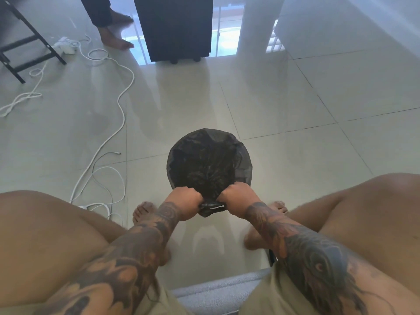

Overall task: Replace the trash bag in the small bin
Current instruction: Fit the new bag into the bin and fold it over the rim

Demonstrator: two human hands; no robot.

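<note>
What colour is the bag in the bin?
Black, seen in the head view: the trash bag lines the bin.

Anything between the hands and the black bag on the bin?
Nothing visible. The left hand and right hand both grip the black plastic trash bag at the near rim of the small round bin, with no gap.

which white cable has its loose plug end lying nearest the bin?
The thin white cable left of the bin: its free plug points at the bin. The other white cables lie farther off, toward the black frame.

One head-worn camera looks steeply down past the knees at nearby floor point(295, 98).
</note>
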